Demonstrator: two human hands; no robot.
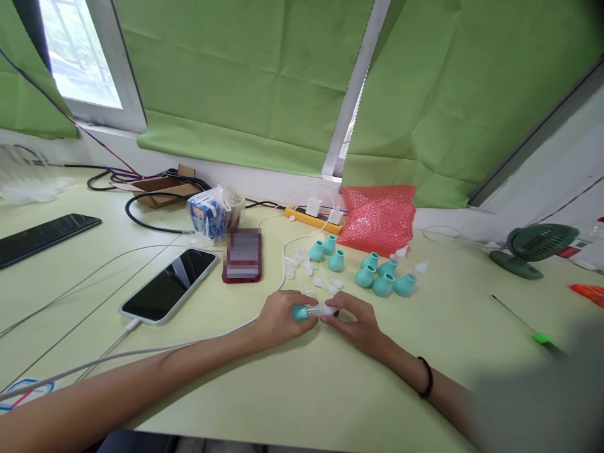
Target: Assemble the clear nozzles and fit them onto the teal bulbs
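Between my two hands lies a bulb aspirator, held level, with a teal bulb at its left, a clear tube in the middle and a white tip at its right. My left hand is closed around the teal bulb, hiding part of it. Thumb and fingers of my right hand pinch the white tip. Just beyond the hands are loose white tips and clear plastic tubes. Farther back, several teal bulbs stand with their open necks up, in two groups.
A phone on a cable, a dark red phone and a bagged blue pack lie left. Behind are a yellow power strip and red bubble wrap. Rightward are a green fan and a screwdriver. A white cable crosses near my left forearm.
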